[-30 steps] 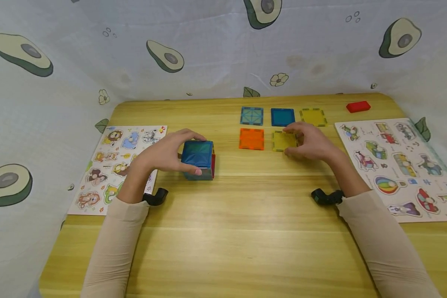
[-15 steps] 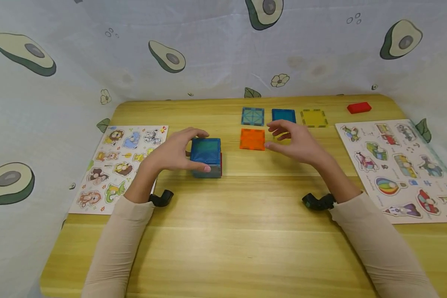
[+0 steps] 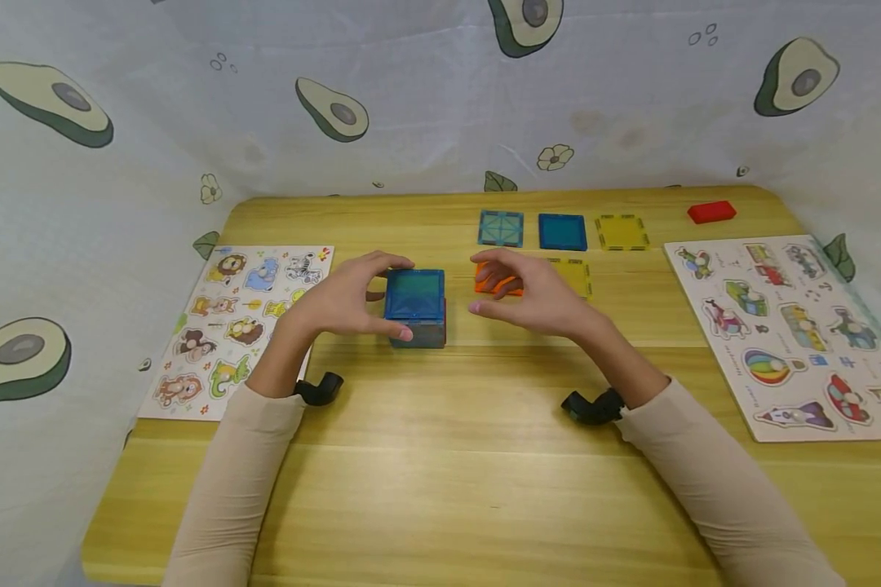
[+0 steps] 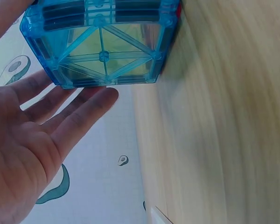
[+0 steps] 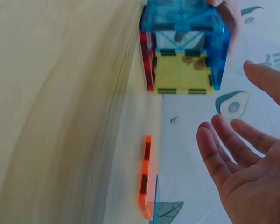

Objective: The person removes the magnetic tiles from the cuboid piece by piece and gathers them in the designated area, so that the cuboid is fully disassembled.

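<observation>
A hollow cube of magnetic tiles (image 3: 415, 295) stands on the table left of centre. Its top is blue, and in the right wrist view its side facing right is uncovered, showing a red tile (image 5: 148, 60) and a yellow tile (image 5: 183, 73). My left hand (image 3: 348, 300) holds the cube, thumb at the near side and fingers at the far side. To the right of it my right hand (image 3: 532, 293) hovers with nothing in it, fingers loosely bent, partly covering an orange magnetic tile (image 3: 482, 286) that lies flat.
Behind my right hand lie a patterned light blue tile (image 3: 501, 228), a dark blue tile (image 3: 562, 232) and two yellow tiles, one farther back (image 3: 622, 232). A red block (image 3: 711, 212) sits at the back right. Picture puzzle boards flank the table, animals left (image 3: 216, 326), vehicles right (image 3: 771, 326).
My left hand has moved the cube a little to the right. My right hand has left the nearer yellow tile and come leftward, over the orange tile and toward the cube.
</observation>
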Action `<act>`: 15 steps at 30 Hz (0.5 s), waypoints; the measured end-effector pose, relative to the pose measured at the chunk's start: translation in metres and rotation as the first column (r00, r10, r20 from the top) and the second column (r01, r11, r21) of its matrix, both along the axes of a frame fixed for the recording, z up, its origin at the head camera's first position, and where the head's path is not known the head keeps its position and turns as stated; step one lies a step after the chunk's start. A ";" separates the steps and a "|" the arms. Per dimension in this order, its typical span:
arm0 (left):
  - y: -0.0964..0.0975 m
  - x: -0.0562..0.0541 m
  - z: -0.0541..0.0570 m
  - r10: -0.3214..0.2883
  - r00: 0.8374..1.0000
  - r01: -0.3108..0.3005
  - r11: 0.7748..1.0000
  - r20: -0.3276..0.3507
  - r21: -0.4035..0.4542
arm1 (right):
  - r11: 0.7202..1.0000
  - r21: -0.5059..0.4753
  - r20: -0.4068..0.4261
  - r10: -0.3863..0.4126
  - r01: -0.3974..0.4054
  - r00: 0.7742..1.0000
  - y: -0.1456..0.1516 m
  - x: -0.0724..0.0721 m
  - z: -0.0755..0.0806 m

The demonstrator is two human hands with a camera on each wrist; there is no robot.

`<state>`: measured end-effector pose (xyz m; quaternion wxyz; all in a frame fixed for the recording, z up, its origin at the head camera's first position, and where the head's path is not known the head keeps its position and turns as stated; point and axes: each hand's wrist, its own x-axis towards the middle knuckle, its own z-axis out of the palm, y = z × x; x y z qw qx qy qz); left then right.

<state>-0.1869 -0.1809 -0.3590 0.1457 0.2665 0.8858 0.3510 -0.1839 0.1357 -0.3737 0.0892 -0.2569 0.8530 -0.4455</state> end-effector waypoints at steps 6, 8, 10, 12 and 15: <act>-0.002 -0.002 0.001 -0.007 1.000 0.007 1.000 0.010 0.013 | 0.999 -0.027 0.011 0.033 -0.032 0.999 -0.010 0.001 0.000; -0.004 -0.002 0.002 -0.005 1.000 0.005 1.000 0.010 0.016 | 0.999 -0.031 0.011 0.040 -0.040 0.999 -0.013 0.001 0.001; -0.005 -0.002 0.003 -0.004 1.000 0.004 1.000 0.007 0.016 | 0.998 -0.040 0.014 0.052 -0.052 0.999 -0.016 0.002 0.001; -0.006 -0.002 0.003 -0.006 1.000 0.006 1.000 0.013 0.023 | 0.997 -0.048 0.017 0.064 -0.063 0.998 -0.019 0.002 0.000; -0.006 -0.002 0.002 -0.006 1.000 0.005 0.999 0.031 0.038 | 0.996 -0.044 0.025 0.077 -0.075 0.997 -0.023 0.002 -0.003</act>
